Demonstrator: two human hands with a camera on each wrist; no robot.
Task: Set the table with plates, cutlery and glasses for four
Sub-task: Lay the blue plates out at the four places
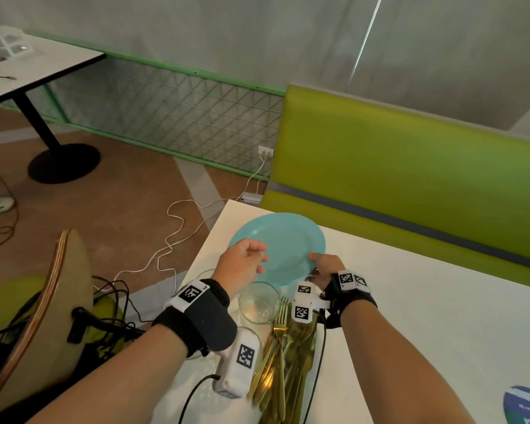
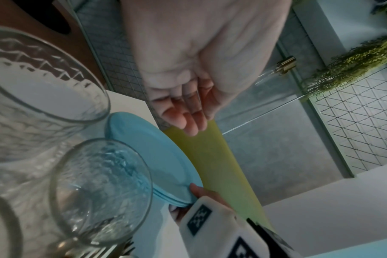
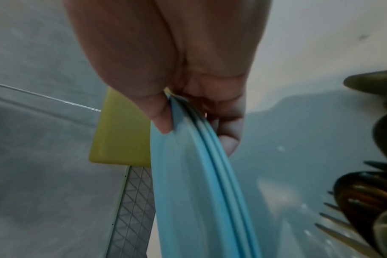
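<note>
A stack of turquoise plates (image 1: pixel 288 240) lies near the far left corner of the white table (image 1: pixel 426 301). My right hand (image 1: pixel 325 264) pinches the near rim of the plates (image 3: pixel 199 192), thumb on top and fingers beneath. My left hand (image 1: pixel 245 261) hovers over the left rim with relaxed fingers (image 2: pixel 183 113) and holds nothing. Clear patterned glasses (image 1: pixel 259 302) stand just in front of the plates (image 2: pixel 148 148); two glasses (image 2: pixel 99 188) show in the left wrist view. A pile of gold cutlery (image 1: pixel 283 356) lies nearer to me, between my forearms.
A green bench (image 1: pixel 410 166) runs along the table's far side. A wooden chair (image 1: pixel 52 301) with cables stands at the left, and a white cord (image 1: pixel 172 240) trails over the floor. A second table (image 1: pixel 37 65) is far left. A blue round item (image 1: pixel 527 405) lies at lower right.
</note>
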